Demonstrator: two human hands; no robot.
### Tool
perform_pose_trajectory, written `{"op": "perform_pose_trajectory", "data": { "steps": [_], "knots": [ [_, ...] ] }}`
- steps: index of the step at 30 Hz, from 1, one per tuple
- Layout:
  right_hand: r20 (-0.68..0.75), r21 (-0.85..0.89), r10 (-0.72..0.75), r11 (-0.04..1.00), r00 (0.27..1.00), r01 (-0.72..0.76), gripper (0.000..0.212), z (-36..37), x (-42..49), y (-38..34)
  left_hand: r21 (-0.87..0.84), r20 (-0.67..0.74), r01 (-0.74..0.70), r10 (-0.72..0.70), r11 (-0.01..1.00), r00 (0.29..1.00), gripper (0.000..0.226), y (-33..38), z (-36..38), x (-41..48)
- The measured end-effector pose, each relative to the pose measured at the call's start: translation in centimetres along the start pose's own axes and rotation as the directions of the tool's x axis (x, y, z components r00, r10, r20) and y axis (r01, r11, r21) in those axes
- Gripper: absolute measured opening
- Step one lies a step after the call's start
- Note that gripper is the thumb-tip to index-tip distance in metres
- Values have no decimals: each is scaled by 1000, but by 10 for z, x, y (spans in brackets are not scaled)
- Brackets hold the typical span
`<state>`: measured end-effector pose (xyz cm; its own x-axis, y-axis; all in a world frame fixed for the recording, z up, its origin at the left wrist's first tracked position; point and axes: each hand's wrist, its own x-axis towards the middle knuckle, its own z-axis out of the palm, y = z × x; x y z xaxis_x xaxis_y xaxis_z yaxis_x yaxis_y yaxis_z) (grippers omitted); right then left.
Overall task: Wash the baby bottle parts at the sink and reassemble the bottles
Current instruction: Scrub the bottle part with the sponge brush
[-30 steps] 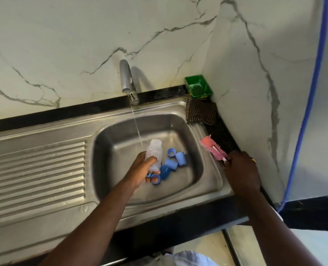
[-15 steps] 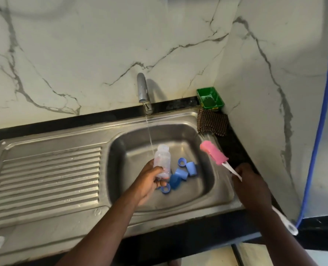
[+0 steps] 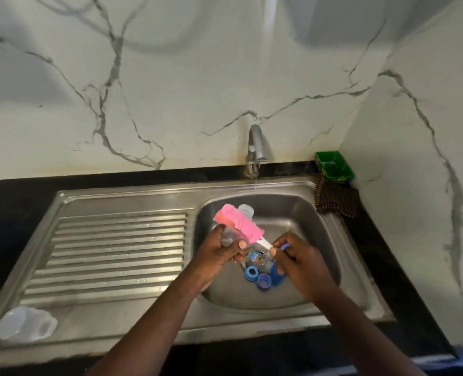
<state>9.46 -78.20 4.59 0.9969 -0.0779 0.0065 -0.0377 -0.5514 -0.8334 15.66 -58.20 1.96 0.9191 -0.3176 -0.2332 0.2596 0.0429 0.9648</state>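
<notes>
Head view: bottle [image 3: 245,211] tilted over basin, mouth toward tap [image 3: 256,145], body gripped by left hand [image 3: 216,256]. Pink brush [image 3: 238,225] lies across bottle, outside it; right hand [image 3: 300,259] pinches its white handle. Blue parts [image 3: 252,274] on basin floor, partly hidden under hands; clear item among them hard to make out. Thin stream falls just right of bottle mouth. Sink [image 3: 132,191] drainboard: clear tub [image 3: 24,325] at front left corner. Green tray [image 3: 333,165], cloth [image 3: 337,199] in back right corner, against wall.
</notes>
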Motion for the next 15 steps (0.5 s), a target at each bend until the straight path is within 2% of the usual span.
{"op": "perform_pose_trajectory", "data": {
  "steps": [4, 7, 9, 12, 15],
  "knots": [
    [-132, -147, -3, 989, 991, -16, 16, 16, 7, -15, 16, 32, -32, 32, 999, 999, 44, 5, -20, -6],
    [-42, -238, -62, 970, 997, 51, 26, 28, 1, -20, -21, -21, -46, 46, 999, 999, 34, 7, -28, -4],
    [-67, -250, -67, 967, 996, 48, 29, 31, 2, -26, -18, -1, -53, 53, 998, 999, 33, 9, -36, -4],
    [-180, -221, -33, 975, 983, -8, 24, 28, 7, -35, -42, 48, -50, 52, 998, 998, 36, 11, -39, -5],
    [-122, -179, -41, 984, 992, 19, 27, 34, 1, -40, -65, 63, -53, 57, 997, 996, 46, 16, -40, -4]
  ]
}}
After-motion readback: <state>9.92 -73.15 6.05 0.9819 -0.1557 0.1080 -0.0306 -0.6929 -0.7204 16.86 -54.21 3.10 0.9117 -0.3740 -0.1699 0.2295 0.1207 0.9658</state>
